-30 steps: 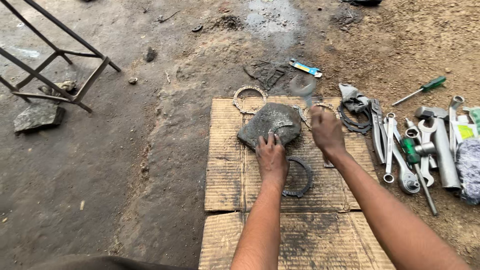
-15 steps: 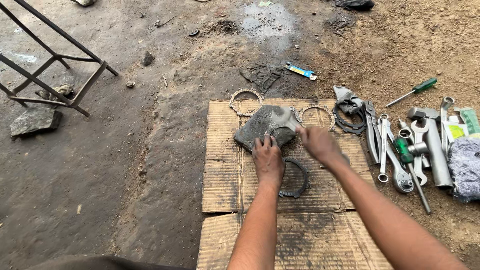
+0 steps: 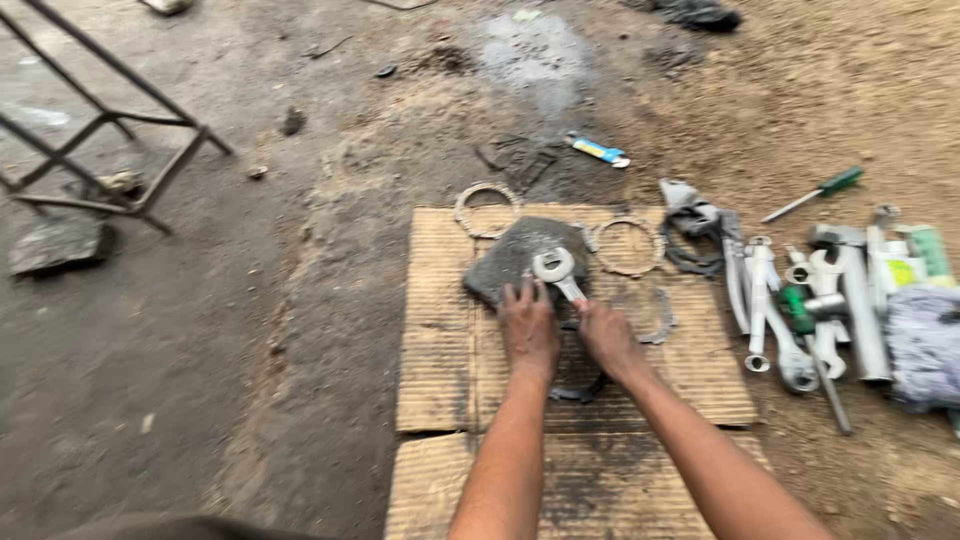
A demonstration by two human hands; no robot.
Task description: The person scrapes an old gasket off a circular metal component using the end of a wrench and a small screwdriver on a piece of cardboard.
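Note:
A dark grey flat metal part lies on a sheet of cardboard. My left hand presses on its near edge with the fingers spread. My right hand grips the shaft of a silver open-ended spanner, whose head lies on top of the dark part. A dark ring lies partly hidden under my forearms. Two thin metal rings rest at the cardboard's far edge.
Spanners, a green-handled screwdriver and other tools lie on the dirt to the right. A metal frame and a stone stand at the left. A second cardboard sheet lies nearer me.
My right hand has moved left from the right side of the cardboard and now holds a spanner on the dark part. My left hand stays on the part.

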